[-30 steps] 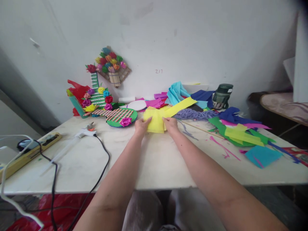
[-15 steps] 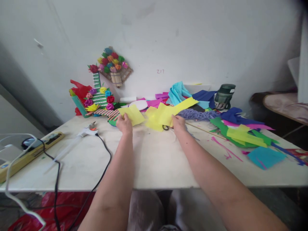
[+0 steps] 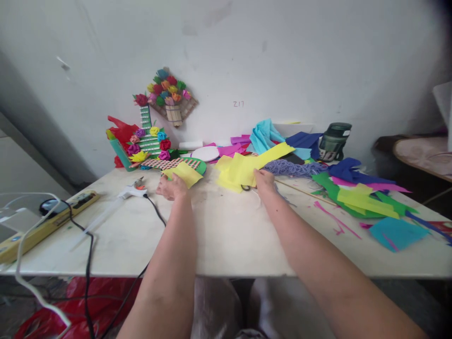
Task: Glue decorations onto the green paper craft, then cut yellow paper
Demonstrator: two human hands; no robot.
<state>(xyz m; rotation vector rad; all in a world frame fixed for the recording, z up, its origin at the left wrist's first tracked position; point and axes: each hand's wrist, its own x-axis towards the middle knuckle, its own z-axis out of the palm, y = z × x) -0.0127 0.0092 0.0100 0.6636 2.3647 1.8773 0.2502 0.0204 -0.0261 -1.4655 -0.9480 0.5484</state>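
Note:
My left hand [image 3: 172, 187] holds a small rectangle of yellow crepe paper [image 3: 189, 174] by its near edge. That piece partly covers a green board with a pink-and-white lattice [image 3: 197, 163]. My right hand [image 3: 264, 182] is closed on the near right edge of a larger yellow crepe paper sheet [image 3: 238, 170], which has a long strip reaching to the back right. Under this sheet a dark scissors handle [image 3: 245, 188] peeks out; the rest of the scissors is hidden.
At left lie a white glue gun [image 3: 132, 190] with its black cord and a yellow power strip [image 3: 45, 228]. Behind stands a flower-decorated guitar-shaped craft [image 3: 150, 141]. On the right are purple yarn [image 3: 294, 168], a dark bottle [image 3: 334, 141] and crepe scraps [image 3: 399, 233].
My left hand has moved slightly left and down with the small yellow piece, away from the larger sheet, uncovering more of the lattice board. My right hand stays on its sheet.

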